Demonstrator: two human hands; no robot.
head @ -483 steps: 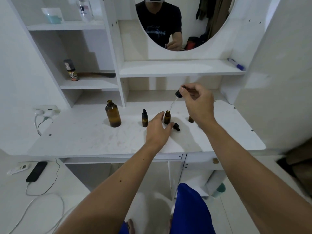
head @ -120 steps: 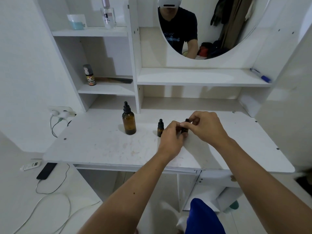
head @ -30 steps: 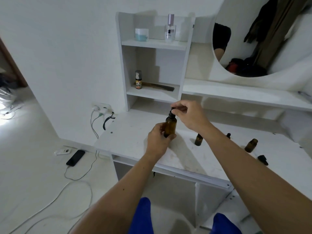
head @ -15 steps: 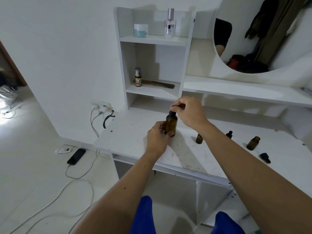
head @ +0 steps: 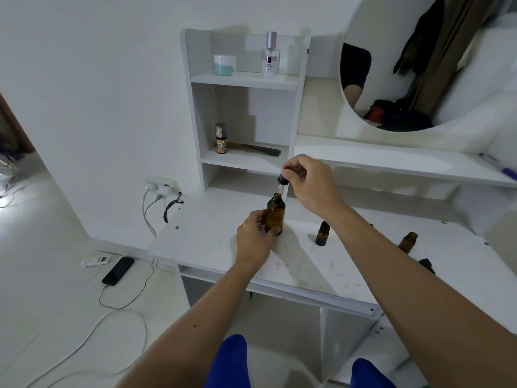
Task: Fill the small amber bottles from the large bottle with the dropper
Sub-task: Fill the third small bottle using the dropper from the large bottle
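On desk: one large bottle, two small bottles.

White walls and pale floor. A white vanity carries shelves and a round mirror. A wall socket holds plugs; a phone, perhaps charging, lies below.

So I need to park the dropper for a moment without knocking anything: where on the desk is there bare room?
Bare desk lies left of the large bottle, toward the wall sockets. Another patch lies between it and the capped small bottle. Farther right is crowded: an open small bottle and loose cap.
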